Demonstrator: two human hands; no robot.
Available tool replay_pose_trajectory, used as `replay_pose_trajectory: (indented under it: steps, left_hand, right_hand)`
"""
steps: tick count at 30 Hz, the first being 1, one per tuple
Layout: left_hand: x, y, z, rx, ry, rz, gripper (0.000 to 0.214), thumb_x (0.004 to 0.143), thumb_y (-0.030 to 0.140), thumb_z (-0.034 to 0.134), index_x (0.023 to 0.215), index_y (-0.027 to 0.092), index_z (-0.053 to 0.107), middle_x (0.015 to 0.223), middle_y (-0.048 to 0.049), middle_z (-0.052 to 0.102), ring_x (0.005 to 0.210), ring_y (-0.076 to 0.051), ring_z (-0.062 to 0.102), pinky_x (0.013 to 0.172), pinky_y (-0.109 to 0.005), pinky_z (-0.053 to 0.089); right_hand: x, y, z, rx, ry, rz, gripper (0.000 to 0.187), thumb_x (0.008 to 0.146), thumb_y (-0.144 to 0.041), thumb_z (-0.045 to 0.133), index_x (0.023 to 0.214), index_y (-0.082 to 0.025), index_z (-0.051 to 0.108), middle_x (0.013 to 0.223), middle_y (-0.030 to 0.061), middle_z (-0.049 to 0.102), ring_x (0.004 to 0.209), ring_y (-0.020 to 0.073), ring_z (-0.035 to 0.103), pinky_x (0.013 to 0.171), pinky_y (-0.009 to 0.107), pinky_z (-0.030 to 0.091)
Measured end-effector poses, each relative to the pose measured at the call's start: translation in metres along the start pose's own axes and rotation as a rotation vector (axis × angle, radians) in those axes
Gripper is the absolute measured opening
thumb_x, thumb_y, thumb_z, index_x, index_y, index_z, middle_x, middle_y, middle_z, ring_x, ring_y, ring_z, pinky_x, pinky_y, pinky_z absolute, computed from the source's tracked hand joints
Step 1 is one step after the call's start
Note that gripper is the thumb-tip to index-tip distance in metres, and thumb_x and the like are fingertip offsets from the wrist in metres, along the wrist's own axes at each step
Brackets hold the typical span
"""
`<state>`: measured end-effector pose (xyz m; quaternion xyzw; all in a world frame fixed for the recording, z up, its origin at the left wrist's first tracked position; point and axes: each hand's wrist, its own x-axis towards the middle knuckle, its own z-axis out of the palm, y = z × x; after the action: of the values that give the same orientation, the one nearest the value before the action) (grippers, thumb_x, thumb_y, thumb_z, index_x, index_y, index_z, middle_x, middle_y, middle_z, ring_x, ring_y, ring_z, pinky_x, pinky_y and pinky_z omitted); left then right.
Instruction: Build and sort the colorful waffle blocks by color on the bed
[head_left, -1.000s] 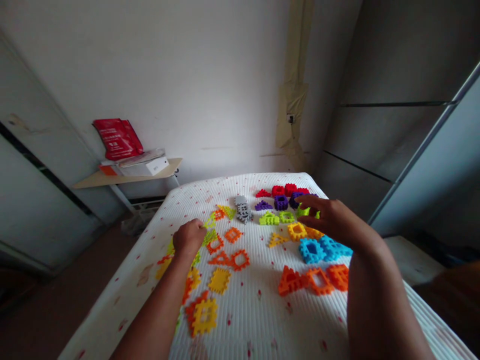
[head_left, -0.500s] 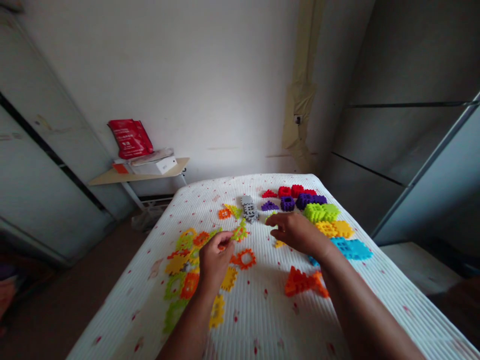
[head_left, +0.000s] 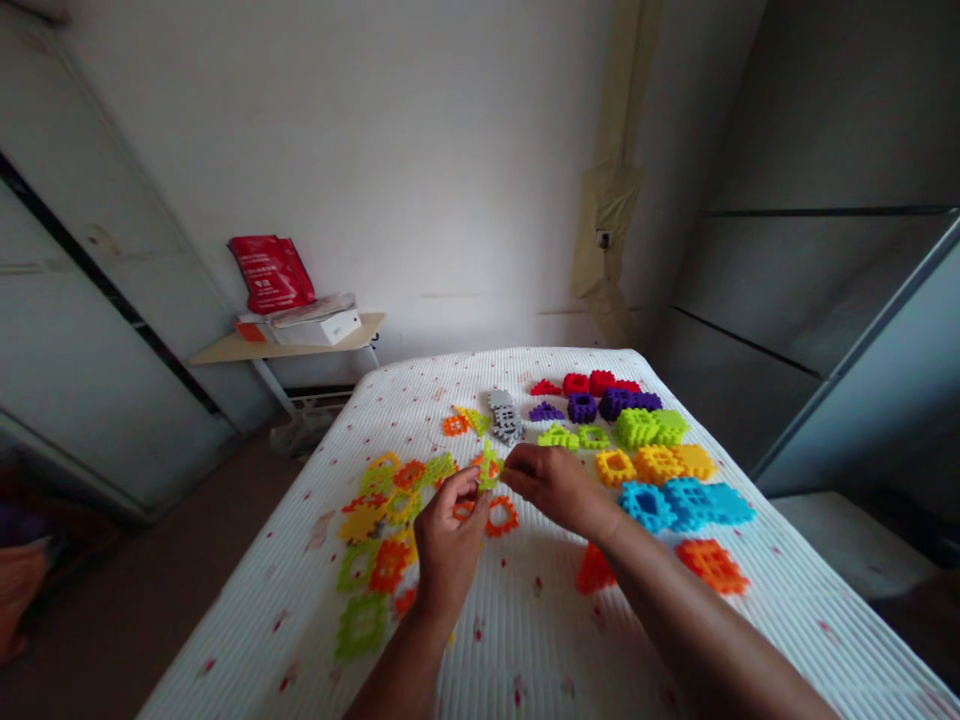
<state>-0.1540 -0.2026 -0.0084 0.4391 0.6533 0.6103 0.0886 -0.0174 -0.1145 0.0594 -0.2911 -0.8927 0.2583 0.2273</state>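
Between the thumb and fingers of my left hand [head_left: 450, 530] is a small light-green interlocking building block [head_left: 489, 466] with notched edges, held above the sheet. My right hand [head_left: 559, 485] has come up to its right side; the fingers are closed in a pinch at the block's edge, and the fingertips are partly hidden. Below the left hand lie orange ring-shaped blocks [head_left: 502, 516]. Left of it spreads a loose mix of green, yellow and orange flat blocks [head_left: 390, 565]. Beyond both hands sits a stack of grey blocks [head_left: 507, 424].
Sorted rows line the right side: red [head_left: 602, 382], purple [head_left: 615, 403], green [head_left: 637, 427], yellow [head_left: 660, 463], blue [head_left: 688, 503] and orange blocks [head_left: 712, 566]. All lie on a white dotted bed cover [head_left: 517, 640]. A small table [head_left: 217, 350] holds a red bag [head_left: 271, 275] by the wall.
My right hand has moved left and nearer, from above the green row to the block in my left hand. Green and yellow blocks formerly behind it now show. The view shifted slightly.
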Motion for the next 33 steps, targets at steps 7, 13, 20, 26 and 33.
replay_pose_trajectory:
  steps: [7,13,20,26,33]
  left_hand:
    - [0.005,-0.004,-0.009,-0.038,-0.080,-0.026,0.036,0.074,0.034,0.062,0.108,0.020,0.064,0.083,-0.0036,0.067,0.074,-0.015,0.062,0.071,-0.026,0.051]
    - [0.006,0.003,-0.010,-0.129,-0.181,-0.030,0.016,0.071,0.029,0.062,0.081,0.018,0.068,0.076,-0.0031,0.066,0.070,-0.014,0.060,0.066,-0.024,0.049]
    - [0.005,0.000,-0.002,-0.438,-0.190,-0.374,0.020,0.065,0.030,0.068,0.072,0.016,0.056,0.059,0.0005,0.061,0.052,-0.011,0.055,0.052,-0.022,0.044]
    - [0.005,-0.002,0.000,-0.724,-0.080,-0.522,0.026,0.060,0.028,0.072,0.071,0.015,0.052,0.062,-0.0029,0.065,0.055,-0.012,0.058,0.053,-0.022,0.044]
    - [0.003,0.000,0.000,-0.790,-0.108,-0.533,0.024,0.060,0.025,0.074,0.067,0.014,0.055,0.061,-0.0025,0.063,0.056,-0.011,0.057,0.054,-0.022,0.043]
  right_hand:
    - [-0.005,0.005,-0.012,-0.186,-0.121,-0.040,0.016,0.082,-0.021,0.054,0.068,-0.018,0.060,0.060,-0.0014,0.056,0.053,0.0083,0.043,0.051,0.022,0.024]
    - [-0.006,0.003,-0.008,-0.269,-0.180,-0.069,0.018,0.082,-0.021,0.055,0.065,-0.018,0.058,0.060,-0.0012,0.056,0.053,0.0086,0.044,0.052,0.023,0.024]
    - [-0.002,0.004,-0.003,-0.198,-0.028,-0.117,0.008,0.080,-0.014,0.055,0.080,-0.017,0.062,0.075,0.0020,0.061,0.064,0.0110,0.052,0.061,0.023,0.035]
    - [-0.001,0.007,0.008,-0.163,0.094,-0.284,0.023,0.079,-0.016,0.061,0.101,-0.017,0.058,0.101,0.0082,0.060,0.086,0.0167,0.058,0.074,0.028,0.046]
    - [0.001,0.004,0.017,-0.323,0.080,-0.347,0.013,0.081,-0.014,0.056,0.093,-0.018,0.056,0.098,0.0075,0.060,0.092,0.0192,0.056,0.076,0.030,0.047]
